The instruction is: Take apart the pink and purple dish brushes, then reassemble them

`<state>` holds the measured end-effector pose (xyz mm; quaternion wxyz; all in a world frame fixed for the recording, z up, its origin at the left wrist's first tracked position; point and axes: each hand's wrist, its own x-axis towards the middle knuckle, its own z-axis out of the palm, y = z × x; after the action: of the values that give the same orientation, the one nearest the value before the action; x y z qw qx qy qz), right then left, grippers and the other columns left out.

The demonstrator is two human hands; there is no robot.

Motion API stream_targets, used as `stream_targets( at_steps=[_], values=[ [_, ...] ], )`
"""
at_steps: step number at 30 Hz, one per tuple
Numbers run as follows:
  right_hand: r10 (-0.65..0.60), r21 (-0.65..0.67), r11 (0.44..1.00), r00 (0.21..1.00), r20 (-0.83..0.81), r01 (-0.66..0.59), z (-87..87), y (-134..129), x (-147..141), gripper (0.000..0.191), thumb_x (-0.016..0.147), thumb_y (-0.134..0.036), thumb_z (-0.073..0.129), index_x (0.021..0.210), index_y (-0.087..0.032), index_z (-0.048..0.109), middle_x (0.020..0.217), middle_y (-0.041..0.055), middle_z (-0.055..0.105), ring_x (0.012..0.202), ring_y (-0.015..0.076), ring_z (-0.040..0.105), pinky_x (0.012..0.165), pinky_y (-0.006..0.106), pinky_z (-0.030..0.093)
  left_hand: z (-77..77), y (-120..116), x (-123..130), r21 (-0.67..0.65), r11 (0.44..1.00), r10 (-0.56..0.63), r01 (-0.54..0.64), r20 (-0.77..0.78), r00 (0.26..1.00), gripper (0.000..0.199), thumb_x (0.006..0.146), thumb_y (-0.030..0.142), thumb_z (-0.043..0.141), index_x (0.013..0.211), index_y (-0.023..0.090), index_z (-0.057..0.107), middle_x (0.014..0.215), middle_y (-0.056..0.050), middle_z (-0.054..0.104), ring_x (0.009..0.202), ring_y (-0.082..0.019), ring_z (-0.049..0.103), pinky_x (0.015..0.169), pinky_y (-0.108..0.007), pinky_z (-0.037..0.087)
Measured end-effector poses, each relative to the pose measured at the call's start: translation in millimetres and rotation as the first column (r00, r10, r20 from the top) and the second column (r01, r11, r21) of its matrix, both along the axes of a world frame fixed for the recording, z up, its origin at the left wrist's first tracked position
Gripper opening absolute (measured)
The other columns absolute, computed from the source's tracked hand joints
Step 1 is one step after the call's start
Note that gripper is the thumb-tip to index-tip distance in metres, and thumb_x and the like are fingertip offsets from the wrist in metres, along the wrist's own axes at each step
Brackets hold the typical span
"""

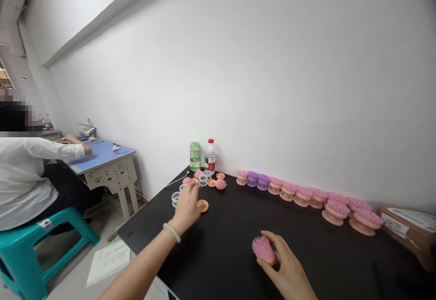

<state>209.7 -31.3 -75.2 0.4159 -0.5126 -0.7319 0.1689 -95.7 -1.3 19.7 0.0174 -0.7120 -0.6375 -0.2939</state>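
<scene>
The person's right hand [288, 268] grips a pink bristled scalp brush head [264, 250] with curled fingers, holding it above the near part of a black table [221, 227]. The brush's long axis slants from far left to near right, with its bristles facing left. The half-curled left hand [185, 207], with a beaded bracelet [171, 232] at the wrist, is just beside an orange round base [202, 205] and a clear plastic cup [175, 198]; whether it holds anything cannot be told. A row of pink and purple brushes [306, 194] lines the table's far right edge. Off to the left, a seated person [23, 182] rests a hand on a blue desk [102, 157].
</scene>
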Motion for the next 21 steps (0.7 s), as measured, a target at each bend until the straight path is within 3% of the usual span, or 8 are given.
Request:
stream_targets(
  at_steps=[4,6,9,11,14,17,19,21],
  values=[
    [-0.033,-0.036,0.999,0.999,-0.043,0.032,-2.5,6,4,0.050,0.076,-0.031,0.056,0.126,-0.026,0.055,0.119,0.0070,0.063,0.111,0.0270,0.065,0.092,0.039,0.055,-7.4,14,-56,-0.088,0.957,0.279,-0.276,0.027,0.960,0.054,0.076,0.023,0.071,0.125,0.013,0.049,0.133,-0.020,0.050,0.127,-0.037,0.047,0.107,-0.050,0.035],
    [-0.028,-0.031,0.999,0.998,-0.048,0.026,-1.8,7,5,0.049,0.075,-0.031,0.057,0.124,-0.026,0.058,0.117,0.0071,0.064,0.110,0.0272,0.065,0.092,0.039,0.054,-14.8,15,-69,-0.156,0.942,0.305,-0.296,0.034,0.952,0.043,0.074,0.024,0.072,0.113,0.014,0.056,0.121,-0.016,0.059,0.115,-0.036,0.055,0.098,-0.046,0.042],
    [-0.036,-0.008,0.999,0.996,-0.081,0.036,3.3,4,4,0.046,0.074,-0.031,0.058,0.119,-0.025,0.062,0.117,0.0074,0.063,0.109,0.0277,0.065,0.094,0.040,0.053,-19.3,9,-69,-0.208,0.949,0.254,-0.236,0.065,0.965,0.029,0.074,0.018,0.068,0.101,0.019,0.059,0.106,-0.009,0.064,0.105,-0.031,0.060,0.091,-0.040,0.045],
    [-0.041,-0.010,0.999,0.992,-0.119,0.040,9.5,2,3,0.041,0.075,-0.031,0.060,0.115,-0.025,0.065,0.116,0.0076,0.063,0.108,0.0277,0.065,0.094,0.041,0.053,-15.1,4,-58,-0.199,0.971,0.158,-0.135,0.104,0.982,0.032,0.072,0.013,0.066,0.102,0.021,0.059,0.108,-0.006,0.063,0.107,-0.027,0.060,0.093,-0.036,0.044],
    [-0.005,-0.043,0.999,0.975,-0.223,-0.004,21.9,1,0,0.033,0.077,-0.036,0.067,0.108,-0.025,0.068,0.111,0.0080,0.064,0.102,0.0269,0.067,0.087,0.039,0.057,-2.4,-1,-24,-0.172,0.978,-0.087,0.119,0.183,0.979,0.044,0.069,0.007,0.066,0.109,0.025,0.061,0.118,-0.003,0.061,0.110,-0.021,0.059,0.095,-0.029,0.043],
    [0.010,-0.038,0.999,0.899,-0.438,-0.030,36.1,0,0,0.036,0.077,-0.043,0.073,0.105,-0.022,0.067,0.105,0.0083,0.065,0.099,0.0264,0.067,0.084,0.037,0.059,6.5,-3,23,-0.187,0.914,-0.304,0.361,0.275,0.912,0.054,0.065,0.007,0.071,0.114,0.027,0.061,0.116,-0.001,0.063,0.104,-0.020,0.062,0.091,-0.028,0.046],
    [0.007,-0.033,0.999,0.823,-0.568,-0.031,45.2,-3,1,0.040,0.075,-0.045,0.077,0.104,-0.020,0.066,0.103,0.0085,0.066,0.096,0.0263,0.068,0.082,0.037,0.059,6.6,-3,57,-0.211,0.859,-0.386,0.467,0.333,0.860,0.060,0.061,0.010,0.076,0.116,0.024,0.058,0.106,0.000,0.067,0.095,-0.020,0.064,0.083,-0.028,0.049],
    [0.012,-0.029,0.999,0.764,-0.645,-0.039,52.4,-9,4,0.042,0.075,-0.044,0.079,0.105,-0.020,0.064,0.104,0.0086,0.067,0.096,0.0262,0.068,0.082,0.037,0.059,2.6,-4,89,-0.232,0.816,-0.429,0.530,0.372,0.823,0.051,0.060,0.015,0.080,0.105,0.020,0.059,0.092,0.001,0.067,0.083,-0.019,0.063,0.071,-0.028,0.047]
  ],
)
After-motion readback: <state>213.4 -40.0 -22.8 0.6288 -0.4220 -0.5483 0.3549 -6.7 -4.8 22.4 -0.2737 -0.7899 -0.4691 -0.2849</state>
